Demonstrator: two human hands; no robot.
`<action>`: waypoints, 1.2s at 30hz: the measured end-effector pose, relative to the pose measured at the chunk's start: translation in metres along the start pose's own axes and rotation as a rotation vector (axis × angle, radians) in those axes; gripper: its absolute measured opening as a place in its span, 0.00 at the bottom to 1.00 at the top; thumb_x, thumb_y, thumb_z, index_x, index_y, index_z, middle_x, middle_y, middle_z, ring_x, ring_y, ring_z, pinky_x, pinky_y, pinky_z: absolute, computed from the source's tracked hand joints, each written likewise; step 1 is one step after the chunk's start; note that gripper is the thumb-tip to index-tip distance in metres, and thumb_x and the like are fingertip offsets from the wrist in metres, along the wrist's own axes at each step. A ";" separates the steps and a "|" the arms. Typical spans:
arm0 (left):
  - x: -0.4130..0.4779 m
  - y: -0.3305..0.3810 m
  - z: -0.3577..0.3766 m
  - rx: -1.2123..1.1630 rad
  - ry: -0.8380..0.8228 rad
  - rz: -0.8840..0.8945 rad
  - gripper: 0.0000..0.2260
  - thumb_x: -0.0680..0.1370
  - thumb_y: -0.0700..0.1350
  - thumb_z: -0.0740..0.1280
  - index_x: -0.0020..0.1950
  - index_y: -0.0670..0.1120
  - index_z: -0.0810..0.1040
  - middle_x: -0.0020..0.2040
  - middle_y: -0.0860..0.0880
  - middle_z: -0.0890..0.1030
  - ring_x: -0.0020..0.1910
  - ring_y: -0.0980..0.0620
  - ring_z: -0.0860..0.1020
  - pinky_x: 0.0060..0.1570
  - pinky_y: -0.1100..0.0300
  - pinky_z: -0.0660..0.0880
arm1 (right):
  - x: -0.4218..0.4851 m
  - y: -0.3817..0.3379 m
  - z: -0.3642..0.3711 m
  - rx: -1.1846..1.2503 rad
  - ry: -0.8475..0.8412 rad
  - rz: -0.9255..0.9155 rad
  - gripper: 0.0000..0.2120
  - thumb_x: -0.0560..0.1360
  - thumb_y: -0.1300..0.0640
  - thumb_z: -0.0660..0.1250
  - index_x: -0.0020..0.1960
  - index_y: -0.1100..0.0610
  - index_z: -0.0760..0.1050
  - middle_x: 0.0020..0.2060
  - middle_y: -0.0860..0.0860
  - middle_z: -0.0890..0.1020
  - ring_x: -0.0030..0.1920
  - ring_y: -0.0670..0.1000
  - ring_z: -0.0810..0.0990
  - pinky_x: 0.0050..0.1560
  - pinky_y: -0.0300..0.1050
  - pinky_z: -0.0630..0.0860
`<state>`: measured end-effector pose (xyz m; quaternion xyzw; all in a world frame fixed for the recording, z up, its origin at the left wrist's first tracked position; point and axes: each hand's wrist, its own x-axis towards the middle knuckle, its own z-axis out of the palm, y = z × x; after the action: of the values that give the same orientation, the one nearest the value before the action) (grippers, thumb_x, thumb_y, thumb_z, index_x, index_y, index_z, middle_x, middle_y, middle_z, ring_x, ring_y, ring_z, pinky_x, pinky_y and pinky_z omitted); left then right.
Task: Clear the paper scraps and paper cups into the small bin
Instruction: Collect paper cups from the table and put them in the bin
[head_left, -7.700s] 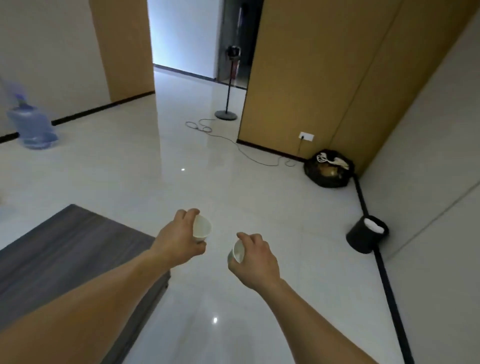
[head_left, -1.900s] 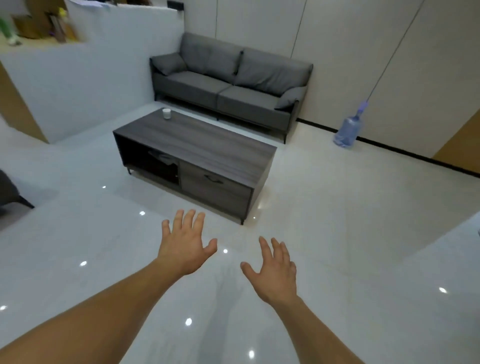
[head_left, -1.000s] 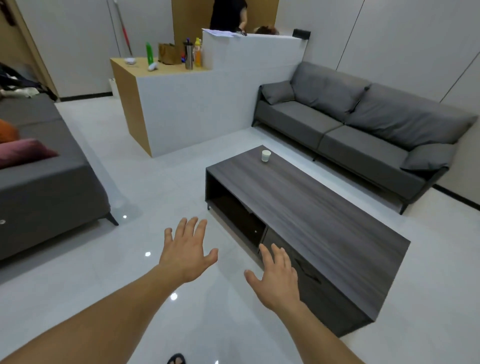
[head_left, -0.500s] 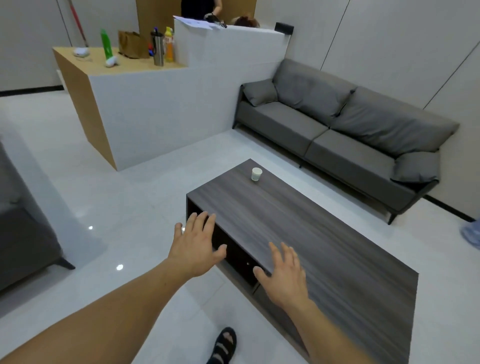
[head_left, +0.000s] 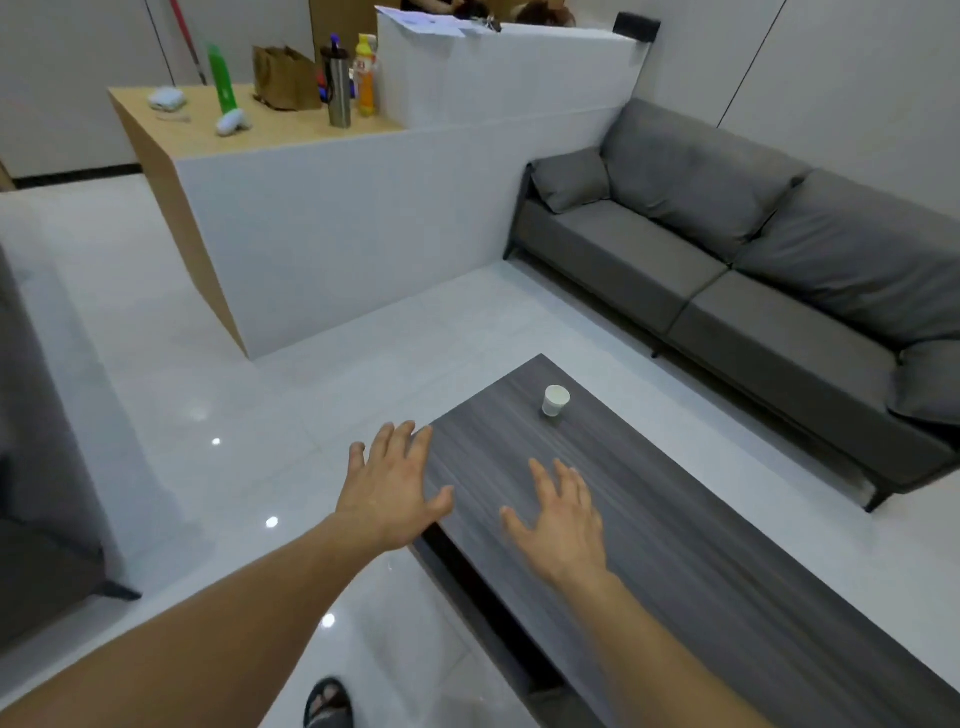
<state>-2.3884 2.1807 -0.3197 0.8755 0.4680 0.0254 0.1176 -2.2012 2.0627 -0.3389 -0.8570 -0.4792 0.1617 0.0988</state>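
One white paper cup (head_left: 555, 400), upright, near the far end of the dark wood coffee table (head_left: 701, 561), well apart from both hands. No paper scraps to be seen on the table top; small bin not in view. Left hand (head_left: 395, 491) over the table's near corner, right hand (head_left: 561, 525) over the top. Both are spread flat with fingers straight, holding nothing, and I cannot tell whether either touches the wood. Change: some seconds back each hand carried a cup; now both are empty, and the table has drawn nearer in the last half second. Reads as two cups binned and a return trip for the last. Counts: cups one, hands two, table one. Grey sofa (head_left: 727, 249) beyond; one sandalled foot (head_left: 327, 704) below.
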 end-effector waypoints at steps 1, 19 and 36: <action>0.019 -0.005 0.001 0.007 -0.011 0.008 0.36 0.75 0.65 0.53 0.78 0.50 0.48 0.78 0.49 0.51 0.77 0.47 0.47 0.72 0.41 0.51 | 0.018 -0.004 0.002 -0.007 -0.005 0.011 0.37 0.76 0.33 0.56 0.79 0.44 0.46 0.79 0.48 0.46 0.78 0.52 0.42 0.75 0.57 0.50; 0.322 -0.033 0.049 0.056 -0.242 0.214 0.38 0.73 0.67 0.53 0.77 0.51 0.45 0.79 0.49 0.48 0.77 0.46 0.45 0.73 0.40 0.49 | 0.286 0.014 0.037 0.092 -0.025 0.323 0.38 0.76 0.36 0.60 0.79 0.46 0.47 0.79 0.50 0.50 0.78 0.54 0.47 0.73 0.58 0.56; 0.478 0.011 0.243 -0.078 -0.433 0.246 0.41 0.73 0.64 0.63 0.78 0.50 0.46 0.77 0.52 0.53 0.76 0.53 0.53 0.74 0.54 0.56 | 0.545 0.189 0.174 0.133 -0.175 0.430 0.35 0.77 0.46 0.66 0.78 0.47 0.52 0.76 0.56 0.55 0.71 0.61 0.62 0.66 0.56 0.69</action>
<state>-2.0739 2.5257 -0.5850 0.9057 0.3203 -0.1308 0.2449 -1.8505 2.4313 -0.6613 -0.9137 -0.2807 0.2839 0.0761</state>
